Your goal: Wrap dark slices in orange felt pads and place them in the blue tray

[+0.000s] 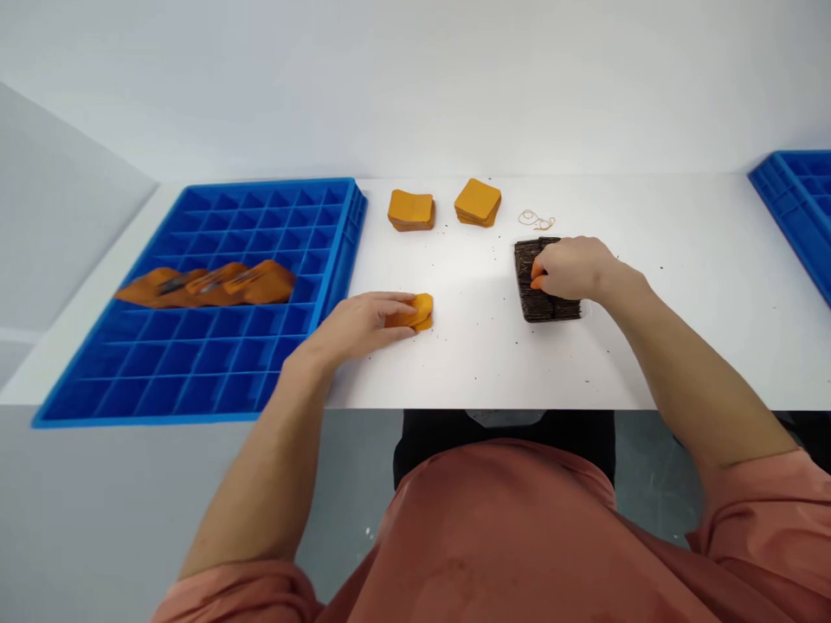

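Note:
My left hand (373, 324) rests on the table with its fingers around a small pile of orange-yellow squares (423, 310). Over a clear tray of dark brown strips (536, 305) is my right hand (575, 268), its fingers pinched together. Something orange shows at those fingertips, either fingertip covers or a small piece; what they grip among the strips is hidden. Behind my hands sit two stacks of orange-yellow squares, one at the left (412, 208) and one at the right (479, 201).
A blue divided crate (354, 221) stands at the left, with overlapping orange pieces (214, 285) lying across its compartments. Another blue crate (789, 208) is at the far right. Thin loops of band (537, 220) and dark crumbs lie on the white table (473, 363).

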Tool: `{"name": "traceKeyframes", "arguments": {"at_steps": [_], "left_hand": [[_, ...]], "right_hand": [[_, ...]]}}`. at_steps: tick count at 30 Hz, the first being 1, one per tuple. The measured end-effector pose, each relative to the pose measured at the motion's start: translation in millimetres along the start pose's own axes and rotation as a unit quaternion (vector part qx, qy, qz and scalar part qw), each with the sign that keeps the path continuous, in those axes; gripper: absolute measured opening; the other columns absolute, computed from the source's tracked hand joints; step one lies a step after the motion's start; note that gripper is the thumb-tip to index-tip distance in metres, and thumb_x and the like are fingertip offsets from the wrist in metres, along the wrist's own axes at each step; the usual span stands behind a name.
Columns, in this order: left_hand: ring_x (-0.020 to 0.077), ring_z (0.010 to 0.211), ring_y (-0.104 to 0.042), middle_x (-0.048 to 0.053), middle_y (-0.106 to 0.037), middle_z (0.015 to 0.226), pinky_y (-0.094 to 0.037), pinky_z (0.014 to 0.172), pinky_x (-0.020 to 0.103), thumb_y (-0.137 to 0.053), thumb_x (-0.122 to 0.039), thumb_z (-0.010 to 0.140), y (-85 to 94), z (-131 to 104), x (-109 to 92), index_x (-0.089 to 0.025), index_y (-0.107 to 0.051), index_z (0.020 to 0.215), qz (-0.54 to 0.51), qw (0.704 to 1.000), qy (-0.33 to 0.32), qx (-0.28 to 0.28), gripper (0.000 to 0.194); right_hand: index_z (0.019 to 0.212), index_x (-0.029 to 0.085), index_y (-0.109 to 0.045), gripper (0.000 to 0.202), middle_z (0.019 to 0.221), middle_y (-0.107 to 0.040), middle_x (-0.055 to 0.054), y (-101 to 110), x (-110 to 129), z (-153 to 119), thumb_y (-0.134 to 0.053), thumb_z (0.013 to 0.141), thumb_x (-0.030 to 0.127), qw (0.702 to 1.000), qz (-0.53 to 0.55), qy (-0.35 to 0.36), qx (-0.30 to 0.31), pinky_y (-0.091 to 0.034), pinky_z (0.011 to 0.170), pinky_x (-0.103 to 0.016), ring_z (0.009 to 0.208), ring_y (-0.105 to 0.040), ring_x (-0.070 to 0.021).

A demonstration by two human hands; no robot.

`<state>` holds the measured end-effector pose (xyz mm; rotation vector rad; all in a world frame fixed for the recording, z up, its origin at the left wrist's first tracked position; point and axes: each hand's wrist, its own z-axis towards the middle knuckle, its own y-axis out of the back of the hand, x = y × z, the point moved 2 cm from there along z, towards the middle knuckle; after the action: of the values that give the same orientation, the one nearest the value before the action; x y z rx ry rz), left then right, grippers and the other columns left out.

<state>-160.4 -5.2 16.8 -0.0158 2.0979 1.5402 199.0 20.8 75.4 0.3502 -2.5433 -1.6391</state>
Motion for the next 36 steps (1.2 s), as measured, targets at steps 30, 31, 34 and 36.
{"name": "traceKeyframes", "arguments": {"at_steps": [30, 31, 34, 36], "left_hand": [[0.0204, 0.078, -0.067, 0.003, -0.077, 0.087, -0.052, 0.070, 0.036, -0.075, -0.045, 0.096, 10.7, -20.0, -37.7, -0.027, -0.084, 0.084, -0.097, 0.937, -0.014, -0.335, 0.024], [0.0188, 0.074, -0.064, 0.003, -0.075, 0.084, -0.050, 0.067, 0.035, -0.078, -0.044, 0.094, 12.6, -16.8, -45.6, -0.026, -0.081, 0.079, -0.135, 0.932, -0.023, -0.336, 0.023], [0.0152, 0.068, -0.057, 0.000, -0.067, 0.074, -0.042, 0.062, 0.032, -0.085, -0.041, 0.084, 12.8, 2.9, -72.1, -0.023, -0.068, 0.067, -0.251, 0.911, -0.045, -0.324, 0.031], [0.0137, 0.066, -0.054, -0.002, -0.062, 0.069, -0.040, 0.061, 0.030, -0.089, -0.039, 0.078, 8.9, 22.9, -88.7, -0.022, -0.059, 0.064, -0.343, 0.887, -0.057, -0.305, 0.038]], "right_hand": [[0.096, 0.026, -0.086, 0.022, 0.088, -0.073, -0.003, -15.0, -28.6, -30.7, -0.074, 0.095, 0.044, 0.902, 0.350, 0.038, -0.249, -0.050, 0.075, -0.039, 0.081, -0.063, -0.0215], [0.095, 0.026, -0.085, 0.022, 0.089, -0.073, -0.003, -17.5, -31.2, -32.2, -0.077, 0.092, 0.047, 0.870, 0.413, 0.044, -0.266, -0.052, 0.074, -0.040, 0.081, -0.063, -0.0214], [0.095, 0.027, -0.084, 0.026, 0.096, -0.075, -0.005, -23.1, -35.9, -32.1, -0.083, 0.088, 0.052, 0.794, 0.522, 0.061, -0.307, -0.057, 0.076, -0.044, 0.088, -0.068, -0.0241], [0.096, 0.029, -0.084, 0.027, 0.095, -0.073, -0.006, -23.1, -37.6, -30.8, -0.081, 0.091, 0.056, 0.769, 0.539, 0.061, -0.339, -0.058, 0.077, -0.046, 0.089, -0.069, -0.0255]]}}
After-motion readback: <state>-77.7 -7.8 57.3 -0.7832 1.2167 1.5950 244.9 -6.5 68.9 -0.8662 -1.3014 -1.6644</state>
